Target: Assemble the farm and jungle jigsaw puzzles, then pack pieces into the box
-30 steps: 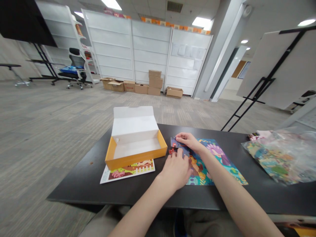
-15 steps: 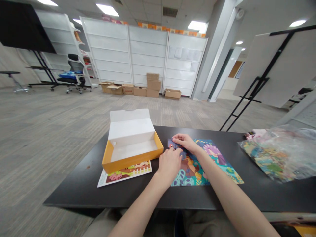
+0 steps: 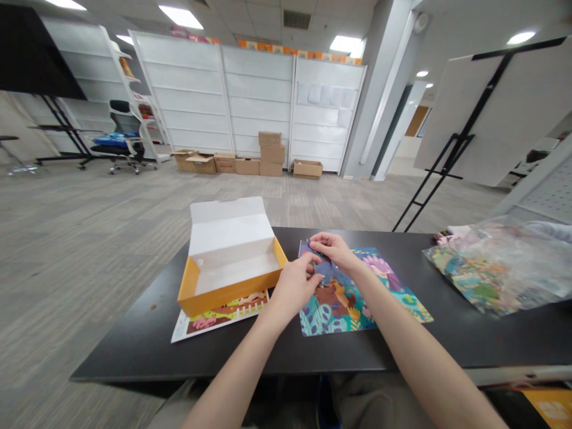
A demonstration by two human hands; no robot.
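A colourful jigsaw picture (image 3: 336, 298) lies flat on the black table, under and between my hands. My left hand (image 3: 298, 279) is over its left edge, thumb and fingers apart and curved, with nothing visible between them. At the upper left part of the picture, my right hand (image 3: 333, 249) has its thumb and fingers pressed together on the surface; whatever they pinch is too small to make out. Left of my hands stands an open yellow box (image 3: 235, 271) with a white inside and its lid raised. A printed sheet (image 3: 221, 319) sticks out from beneath the box.
A clear plastic bag (image 3: 500, 268) of colourful pieces rests on the right side of the black table (image 3: 147, 339). Beyond the table are cardboard boxes (image 3: 271, 154), white shelves, an office chair (image 3: 123, 137) and a board on a black stand.
My left hand has drawn back a little to the left and its fingers have spread. My right hand stays at the picture's upper left. The whole view has shifted slightly.
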